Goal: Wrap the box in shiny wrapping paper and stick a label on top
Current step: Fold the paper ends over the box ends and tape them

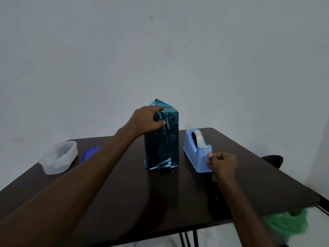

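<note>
A tall box (162, 141) wrapped in shiny blue paper stands upright in the middle of the dark table (124, 189). A loose flap of paper sticks up at its top. My left hand (148, 120) grips the box's upper left corner, fingers over the top and thumb on the front face. My right hand (222, 164) is at the front of the light blue tape dispenser (195, 152), thumb and forefinger pinched on the end of the clear tape near the cutter. No label is in view.
A clear plastic container (58, 159) sits at the table's left, with its blue lid (89, 154) lying beside it. A dark object (272, 160) rests at the right edge. Green cloth (286, 223) lies on the floor at the lower right. A white wall is behind.
</note>
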{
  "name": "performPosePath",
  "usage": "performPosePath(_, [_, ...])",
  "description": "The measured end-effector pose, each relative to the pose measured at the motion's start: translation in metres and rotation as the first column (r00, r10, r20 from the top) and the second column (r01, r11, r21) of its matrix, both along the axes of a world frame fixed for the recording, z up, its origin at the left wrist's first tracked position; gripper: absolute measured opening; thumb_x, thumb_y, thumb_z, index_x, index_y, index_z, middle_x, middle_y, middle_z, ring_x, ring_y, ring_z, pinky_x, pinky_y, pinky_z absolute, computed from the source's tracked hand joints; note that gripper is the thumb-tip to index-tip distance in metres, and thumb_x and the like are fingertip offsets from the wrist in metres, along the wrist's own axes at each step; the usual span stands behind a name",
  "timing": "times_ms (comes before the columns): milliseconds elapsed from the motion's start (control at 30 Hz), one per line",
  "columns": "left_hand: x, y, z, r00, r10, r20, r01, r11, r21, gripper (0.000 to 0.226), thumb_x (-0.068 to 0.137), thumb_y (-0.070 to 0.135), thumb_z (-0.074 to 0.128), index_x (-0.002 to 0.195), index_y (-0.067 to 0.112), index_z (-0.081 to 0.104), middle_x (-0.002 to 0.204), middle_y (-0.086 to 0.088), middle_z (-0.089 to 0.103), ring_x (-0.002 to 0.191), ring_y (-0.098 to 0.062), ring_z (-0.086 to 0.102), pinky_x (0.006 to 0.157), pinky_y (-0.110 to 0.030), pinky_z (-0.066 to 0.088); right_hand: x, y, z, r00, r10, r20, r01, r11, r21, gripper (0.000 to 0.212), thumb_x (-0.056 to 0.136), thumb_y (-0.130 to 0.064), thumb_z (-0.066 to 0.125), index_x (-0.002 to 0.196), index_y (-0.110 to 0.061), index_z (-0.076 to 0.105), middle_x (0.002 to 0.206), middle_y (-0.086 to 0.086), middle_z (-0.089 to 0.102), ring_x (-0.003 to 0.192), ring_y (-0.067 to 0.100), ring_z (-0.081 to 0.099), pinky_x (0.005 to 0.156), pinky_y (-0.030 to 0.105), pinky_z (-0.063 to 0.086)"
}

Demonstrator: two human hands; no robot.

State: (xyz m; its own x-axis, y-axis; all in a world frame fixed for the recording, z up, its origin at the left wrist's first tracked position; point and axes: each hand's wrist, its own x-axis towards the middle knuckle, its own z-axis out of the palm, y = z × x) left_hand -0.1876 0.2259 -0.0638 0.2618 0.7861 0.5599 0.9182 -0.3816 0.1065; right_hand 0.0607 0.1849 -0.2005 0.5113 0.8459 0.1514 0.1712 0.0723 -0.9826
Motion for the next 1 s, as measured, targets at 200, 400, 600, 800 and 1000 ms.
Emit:
performPosePath(200, [0.002,-0.002,0.001,1.0,0.001,-0.006,-0.001,1.0,-0.007,0.075,0.073,0.053,0.049,0.14,0.022,0.051,0.131,-0.002,0.063,0.114,-0.021,0.059,0.092,-0.029,0.042,-0.008,-0.004,-0.003,0.996,-0.084,0.041,0.083,0.996,0.027,0.019,0.087,-0.021,0.071,0.071,-0.014,0.067,0.07,0.001,0.068,0.068,0.019,0.067,0.062,0.047,0.059])
performPosePath(400, [0.002,-0.004,0.001,1.0,-0.003,-0.009,0.003,1.0,-0.01,0.075,0.073,0.053,0.049,0.14,0.021,0.05,0.131,-0.003,0.062,0.114,-0.022,0.06,0.09,-0.029,0.042,-0.01,-0.004,-0.004,0.995,-0.095,0.031,0.094,0.995,0.039,0.018,0.086,-0.021,0.072,0.07,-0.014,0.067,0.069,0.001,0.069,0.066,0.02,0.067,0.061,0.05,0.059])
performPosePath(600, [0.001,-0.003,0.002,1.0,-0.009,-0.005,0.009,1.0,-0.01,0.073,0.075,0.052,0.052,0.141,0.021,0.049,0.132,-0.003,0.062,0.114,-0.022,0.06,0.091,-0.028,0.042,-0.01,-0.006,-0.001,0.996,-0.091,0.009,0.091,0.995,0.035,0.019,0.087,-0.02,0.072,0.07,-0.015,0.066,0.069,0.0,0.066,0.067,0.019,0.066,0.063,0.05,0.059])
performPosePath(800, [0.002,-0.003,0.001,1.0,-0.005,0.0,0.005,1.0,-0.01,0.076,0.073,0.053,0.049,0.142,0.022,0.049,0.133,-0.003,0.062,0.115,-0.022,0.06,0.089,-0.026,0.04,-0.01,-0.005,-0.003,0.994,-0.104,0.031,0.103,0.994,0.044,0.021,0.087,-0.021,0.072,0.069,-0.016,0.065,0.069,0.0,0.066,0.067,0.019,0.066,0.063,0.049,0.059])
performPosePath(1000, [0.002,-0.003,0.002,1.0,-0.009,0.002,0.009,1.0,-0.001,0.075,0.073,0.053,0.049,0.141,0.022,0.05,0.132,-0.003,0.062,0.113,-0.022,0.06,0.088,-0.026,0.04,-0.014,-0.014,-0.012,0.999,-0.051,-0.015,0.051,0.999,-0.008,0.016,0.087,-0.015,0.072,0.073,-0.012,0.065,0.077,0.001,0.066,0.081,0.02,0.067,0.068,0.041,0.059])
